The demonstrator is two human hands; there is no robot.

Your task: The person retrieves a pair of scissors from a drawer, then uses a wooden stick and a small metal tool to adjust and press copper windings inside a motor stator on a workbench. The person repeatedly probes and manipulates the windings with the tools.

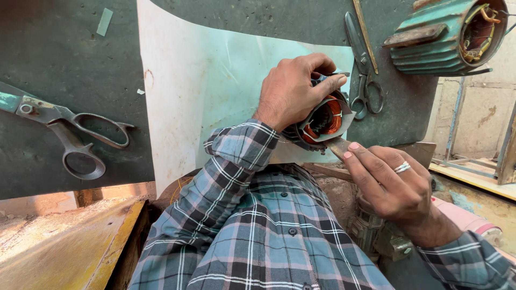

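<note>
My left hand (294, 91) grips a small motor stator (322, 122) with copper-orange windings, its fingers curled over the top of it and its open end facing me. My right hand (388, 185), with a ring on one finger, pinches a flat, narrow tool (337, 146) whose tip meets the lower rim of the stator. Both sleeves are blue-grey plaid. The stator is held just above a pale sheet of insulating paper (215, 86) that lies on the dark green worktop (64, 64).
Large metal scissors (75, 134) lie on the worktop at the left. A second pair of scissors (363, 80) and a thin stick (365, 35) lie to the right of the paper. A teal ribbed motor body (443, 35) with exposed wiring sits at the top right.
</note>
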